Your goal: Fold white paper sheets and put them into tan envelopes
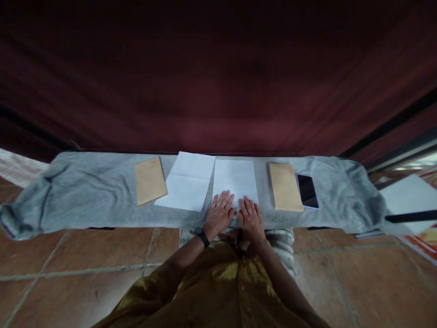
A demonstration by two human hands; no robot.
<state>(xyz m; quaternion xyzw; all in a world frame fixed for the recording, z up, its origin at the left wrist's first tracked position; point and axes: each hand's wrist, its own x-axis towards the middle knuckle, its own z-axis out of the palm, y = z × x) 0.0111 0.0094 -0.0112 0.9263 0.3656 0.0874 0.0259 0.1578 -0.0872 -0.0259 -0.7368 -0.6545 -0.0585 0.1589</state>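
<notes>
Left hand, right hand: fingers slightly spread, flat, gripping nothing | white sheet: under and beyond fingertips | creased sheet: left of fingers | done: both opened flat; left: cannot tell, dimness perhaps hiding faint creases

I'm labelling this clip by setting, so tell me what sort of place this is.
Possibly a home or simple workspace: terracotta-like floor tiles, a dark red curtain and a cloth-covered bench.
</notes>
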